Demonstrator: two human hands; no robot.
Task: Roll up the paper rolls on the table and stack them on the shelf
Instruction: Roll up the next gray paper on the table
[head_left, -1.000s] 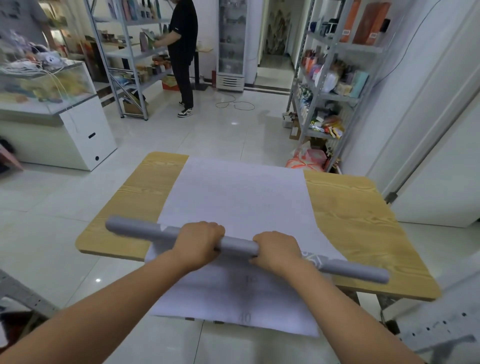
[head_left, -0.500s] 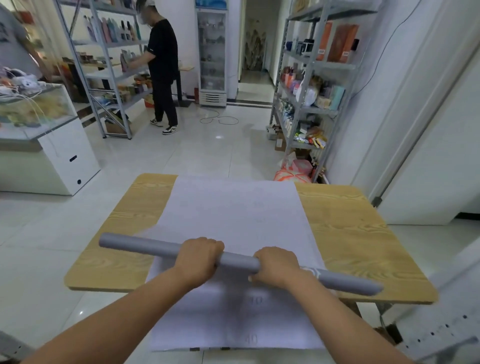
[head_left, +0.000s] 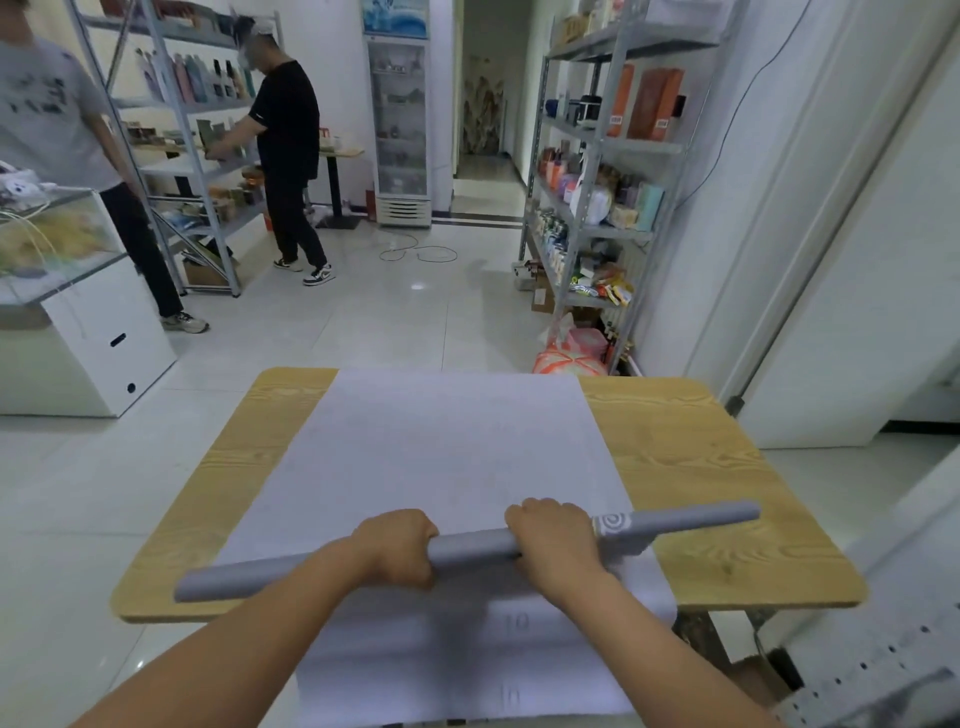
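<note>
The left hand (head_left: 397, 545) and right hand (head_left: 553, 540) grip the paper roll (head_left: 472, 548), fingers curled round it, at the near edge of the surface (head_left: 701, 467). Roll lies skewed across the sheet (head_left: 452, 452); winding could telescope or crease.

A long, thin grey paper roll (head_left: 472, 548) lies across the near part of a wooden table (head_left: 691, 467). It sits slantwise, its left end closer to the near edge and its right end farther in. A pale swirl pattern shows on it right of the middle. The left hand (head_left: 397, 545) and right hand (head_left: 553, 540) each grip it from above. Its unrolled sheet (head_left: 457, 447) (pale grey, flat) covers the table's middle to the far edge, and another stretch hangs over the near edge, marked with faint numbers.
</note>
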